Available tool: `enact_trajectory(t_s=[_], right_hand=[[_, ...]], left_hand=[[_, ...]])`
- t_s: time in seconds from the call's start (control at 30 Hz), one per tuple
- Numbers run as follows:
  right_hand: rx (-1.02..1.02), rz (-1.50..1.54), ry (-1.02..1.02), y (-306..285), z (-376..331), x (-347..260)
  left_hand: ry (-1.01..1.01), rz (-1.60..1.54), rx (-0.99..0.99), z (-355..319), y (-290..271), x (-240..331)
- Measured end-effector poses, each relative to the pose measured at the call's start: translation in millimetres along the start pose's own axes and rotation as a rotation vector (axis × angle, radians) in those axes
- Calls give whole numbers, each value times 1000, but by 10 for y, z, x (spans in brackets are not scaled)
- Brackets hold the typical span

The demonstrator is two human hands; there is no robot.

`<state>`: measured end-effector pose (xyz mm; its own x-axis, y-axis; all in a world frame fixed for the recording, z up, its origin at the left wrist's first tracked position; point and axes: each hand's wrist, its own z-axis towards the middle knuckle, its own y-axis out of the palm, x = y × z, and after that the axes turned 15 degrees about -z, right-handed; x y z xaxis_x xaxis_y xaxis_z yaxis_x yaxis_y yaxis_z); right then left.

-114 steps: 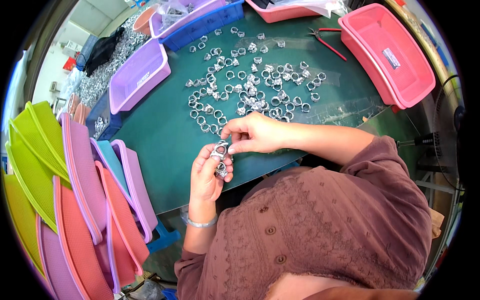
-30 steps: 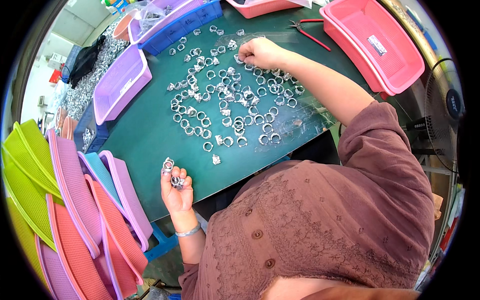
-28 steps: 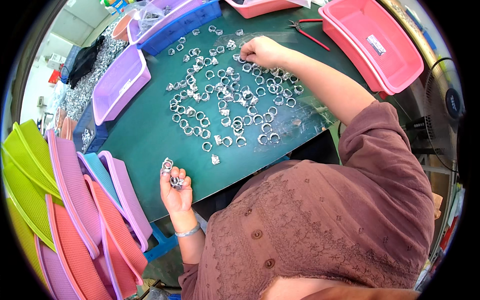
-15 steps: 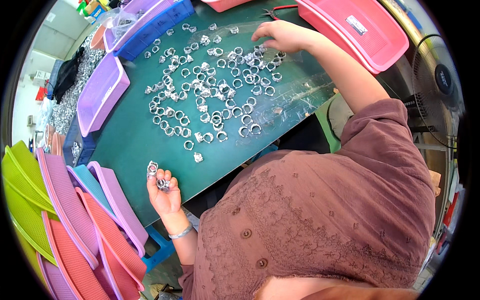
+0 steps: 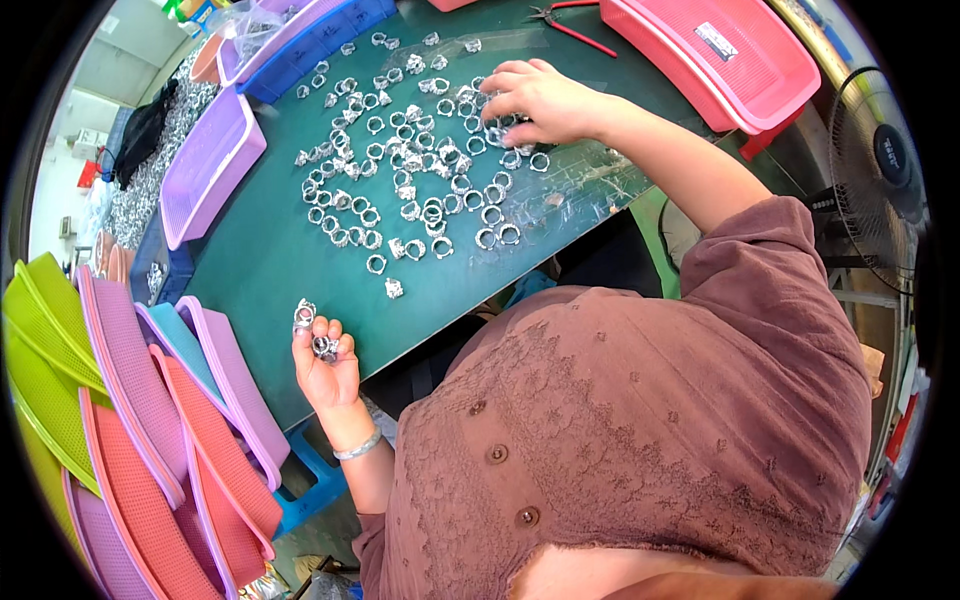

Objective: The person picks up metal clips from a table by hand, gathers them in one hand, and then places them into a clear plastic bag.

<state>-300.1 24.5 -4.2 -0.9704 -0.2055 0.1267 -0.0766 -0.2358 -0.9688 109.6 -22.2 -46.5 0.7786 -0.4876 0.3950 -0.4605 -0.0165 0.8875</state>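
Many silver-coloured rings [image 5: 412, 150] lie scattered over the green tabletop [image 5: 250, 300], thickest toward the middle. My left hand [image 5: 330, 375] is raised over the table's near left edge, palm up. Its curled fingers grip silver rings: one ring [image 5: 304, 316] stands at the thumb and fingertip, and another [image 5: 324, 347] sits against the fingers. My right hand [image 5: 545, 104] is palm down over the right side of the scattered rings, fingers spread and bent. Its fingertips and thumb reach among the rings, partly hiding several beneath. One lone ring [image 5: 394, 288] lies nearest my left hand.
A pink basket [image 5: 715, 60] stands at the far right, with red-handled pliers [image 5: 580, 28] beside it. A purple basket [image 5: 212, 165] and a blue tray [image 5: 315, 48] line the far left. Stacked coloured baskets [image 5: 130, 400] fill the lower left. A fan [image 5: 890, 155] stands at the right.
My right hand has moved left and nearer, into the rings, and those at the right edge are bunched under it. My left hand keeps its rings. The view has shifted slightly.
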Motion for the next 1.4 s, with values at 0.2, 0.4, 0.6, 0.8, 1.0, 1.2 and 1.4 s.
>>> enact_trajectory(t_s=[0.2,0.4,0.6,0.8,1.0,1.2,1.4], right_hand=[[121,106,118,116,171,-50],[25,-26,-187,72,251,-349],[-4,-16,-20,-1,471,-355],[3,-33,-53,-131,514,-639],[49,75,-194,-197,478,-859],[-113,-62,-259,-185,344,-1075],[-22,21,-217,-74,378,-1066]], left_hand=[[41,81,67,-164,43,23],[90,111,57,-452,-12,136],[154,176,119,-810,-60,223],[222,175,183,-1256,-336,407],[316,137,270,-1737,-754,608],[391,74,366,-1940,-995,623],[362,60,350,-1927,-1029,586]])
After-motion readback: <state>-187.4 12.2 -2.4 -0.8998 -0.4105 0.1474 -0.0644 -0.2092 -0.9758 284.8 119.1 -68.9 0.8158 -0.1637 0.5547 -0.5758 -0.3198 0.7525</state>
